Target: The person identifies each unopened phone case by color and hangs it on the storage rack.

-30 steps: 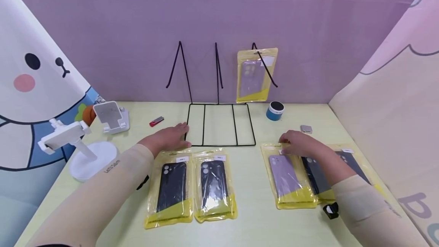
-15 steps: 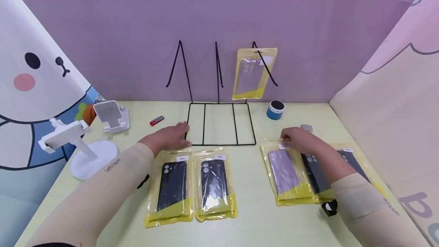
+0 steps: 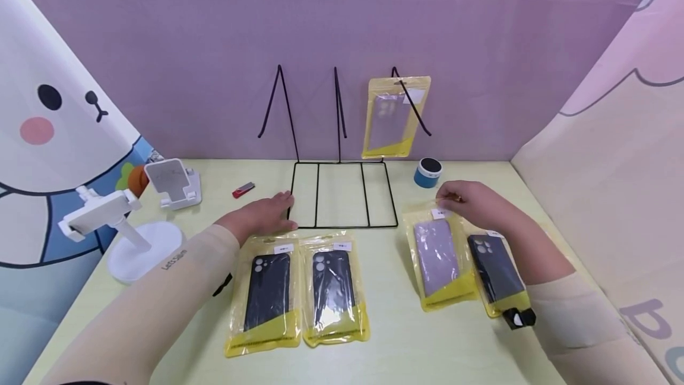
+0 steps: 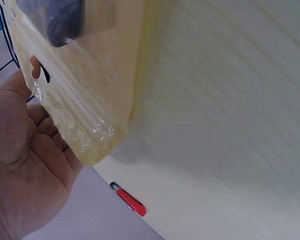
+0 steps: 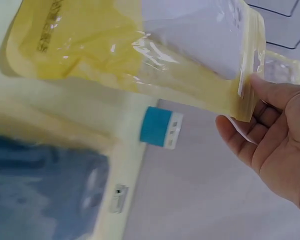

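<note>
In the head view my right hand [image 3: 472,204] pinches the top edge of a clear yellow pouch with a lilac phone case [image 3: 435,254], lifted and tilted above the table's right side. The right wrist view shows the thumb and fingers of that hand [image 5: 284,130] gripping the pouch's zip end [image 5: 242,95]. My left hand [image 3: 265,214] rests with fingers extended at the left front corner of the black wire rack [image 3: 347,227]. In the left wrist view, a pouch [image 4: 102,85] partly covers that hand's fingers [image 4: 40,145]. Another lilac-case pouch [image 3: 387,123] hangs on the rack's right hook.
Two dark-case pouches [image 3: 267,293] lie front centre. Another dark-case pouch [image 3: 497,269] lies beside my right forearm, which hides more behind it. A blue speaker [image 3: 427,174], a red USB stick [image 3: 243,189] and white phone stands [image 3: 144,248] stand or lie around the rack.
My right hand has moved up and away from me, raising the lilac-case pouch off the table. The hanging pouch has swung slightly left. My left hand stays in place.
</note>
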Available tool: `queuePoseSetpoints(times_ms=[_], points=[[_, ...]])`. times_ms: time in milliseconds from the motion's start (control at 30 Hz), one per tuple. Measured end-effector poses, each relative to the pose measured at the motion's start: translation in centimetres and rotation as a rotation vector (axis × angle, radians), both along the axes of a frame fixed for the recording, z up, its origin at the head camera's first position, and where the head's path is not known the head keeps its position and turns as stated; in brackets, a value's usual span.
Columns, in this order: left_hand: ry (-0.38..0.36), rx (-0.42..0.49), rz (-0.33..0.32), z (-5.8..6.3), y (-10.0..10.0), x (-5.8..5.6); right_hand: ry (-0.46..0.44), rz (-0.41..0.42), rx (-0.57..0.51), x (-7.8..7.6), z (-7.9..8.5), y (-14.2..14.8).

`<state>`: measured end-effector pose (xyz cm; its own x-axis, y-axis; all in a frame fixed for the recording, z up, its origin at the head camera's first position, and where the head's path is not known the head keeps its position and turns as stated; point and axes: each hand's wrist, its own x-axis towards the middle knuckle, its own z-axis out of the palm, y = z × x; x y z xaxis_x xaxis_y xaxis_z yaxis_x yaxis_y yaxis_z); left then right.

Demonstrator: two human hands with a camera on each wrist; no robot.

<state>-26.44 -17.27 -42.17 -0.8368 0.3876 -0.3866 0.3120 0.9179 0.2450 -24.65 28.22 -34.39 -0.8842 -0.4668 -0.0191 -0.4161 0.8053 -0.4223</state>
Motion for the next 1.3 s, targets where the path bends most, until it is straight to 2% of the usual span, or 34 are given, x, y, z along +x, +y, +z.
queuePoseSetpoints(times_ms=[533, 633, 867, 1300], points=[[-0.007, 0.014, -0.003, 0.0, -0.1, 0.0, 0.078, 0.040, -0.132, 2.0, 4.9, -1.2], [-0.010, 0.011, 0.000, 0.0, 0.0, 0.0, 0.098, 0.049, -0.148, 2.2, 5.5, -1.3], [-0.011, 0.010, 0.000, -0.1, -0.1, -0.1, 0.207, 0.031, -0.192, 2.3, 6.5, -1.7], [0.005, 0.014, -0.001, -0.1, -0.1, 0.0, 0.295, -0.022, -0.362, 2.1, 9.2, -2.8]])
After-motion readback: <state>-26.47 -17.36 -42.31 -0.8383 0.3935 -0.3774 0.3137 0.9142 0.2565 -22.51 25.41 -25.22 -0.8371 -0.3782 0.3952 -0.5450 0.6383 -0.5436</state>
